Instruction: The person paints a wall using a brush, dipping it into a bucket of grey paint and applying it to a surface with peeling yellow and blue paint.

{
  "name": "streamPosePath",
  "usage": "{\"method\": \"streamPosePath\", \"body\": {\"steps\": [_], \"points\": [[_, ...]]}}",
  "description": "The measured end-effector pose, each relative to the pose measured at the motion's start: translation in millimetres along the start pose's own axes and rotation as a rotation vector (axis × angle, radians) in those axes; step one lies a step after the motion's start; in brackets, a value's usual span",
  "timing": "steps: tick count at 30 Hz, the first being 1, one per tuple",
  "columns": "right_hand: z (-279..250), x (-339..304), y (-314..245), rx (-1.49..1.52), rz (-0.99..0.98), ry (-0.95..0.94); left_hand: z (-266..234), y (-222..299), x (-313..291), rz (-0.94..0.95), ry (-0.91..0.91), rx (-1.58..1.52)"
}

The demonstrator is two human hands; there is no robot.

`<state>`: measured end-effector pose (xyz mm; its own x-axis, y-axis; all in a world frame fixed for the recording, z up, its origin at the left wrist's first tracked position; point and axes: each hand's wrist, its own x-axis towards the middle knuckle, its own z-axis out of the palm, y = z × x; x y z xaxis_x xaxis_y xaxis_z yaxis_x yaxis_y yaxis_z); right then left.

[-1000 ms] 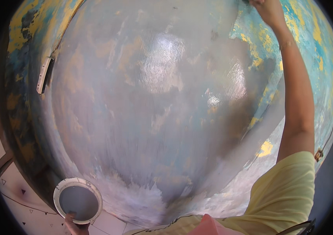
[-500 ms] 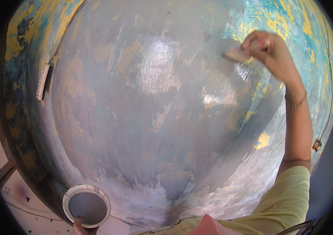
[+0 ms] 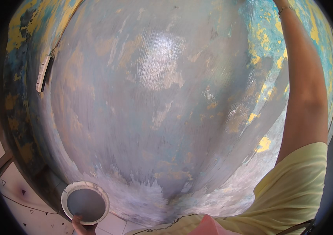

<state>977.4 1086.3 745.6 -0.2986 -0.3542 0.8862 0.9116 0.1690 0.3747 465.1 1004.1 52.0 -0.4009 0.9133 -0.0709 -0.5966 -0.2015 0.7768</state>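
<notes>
At the lower left, my left hand grips a round white bucket by its rim, thumb over the edge. Grey paint fills the inside of the bucket. My right arm stretches up along the right side of the wall. Only the heel of my right hand, past a bracelet at the wrist, shows at the top edge; its fingers are cut off. The wall in front of me carries streaky, partly shiny grey paint, with turquoise and yellow patches showing at the upper right.
A white power strip hangs on the left of the wall, with a cable running up from it. Below it, a dark wooden edge borders a pale surface with small triangles. White floor tiles show beside the bucket.
My right hand, which held a flat brush against the upper right of the wall, has moved up and out of the top edge. The left hand and bucket stay nearly in place.
</notes>
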Motion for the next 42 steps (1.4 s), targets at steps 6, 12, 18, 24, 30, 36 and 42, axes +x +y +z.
{"method": "streamPosePath", "body": {"steps": [6, 12, 18, 24, 30, 36, 42], "points": [[-7.8, -113.5, -39.9, -0.267, -0.084, -0.312, -9.8, 9.5, 6.6, -0.034, -0.076, 0.029], [-81.9, -218.0, -144.9, 0.187, 0.093, -0.601, 5.6, 28.1, 10.1, -0.070, -0.096, 0.114], [-107.4, -223.5, -180.6, 0.463, 0.358, -0.848, -8.0, 40.1, 13.3, -0.108, -0.070, 0.120], [-77.0, -155.2, -91.6, 0.381, 0.437, -0.903, -8.0, 32.9, 20.9, -0.146, -0.106, 0.112], [-63.5, -65.5, -48.7, 0.210, 0.322, -0.393, -5.7, 31.8, 17.0, -0.115, 0.000, 0.088], [-23.7, -45.3, 6.5, 0.078, 0.170, -0.098, -21.2, 16.6, 33.6, -0.191, 0.229, -0.035], [-42.8, -140.2, -17.2, -0.105, 0.060, -0.404, -26.7, 7.9, 35.6, -0.213, 0.211, -0.033]]}}
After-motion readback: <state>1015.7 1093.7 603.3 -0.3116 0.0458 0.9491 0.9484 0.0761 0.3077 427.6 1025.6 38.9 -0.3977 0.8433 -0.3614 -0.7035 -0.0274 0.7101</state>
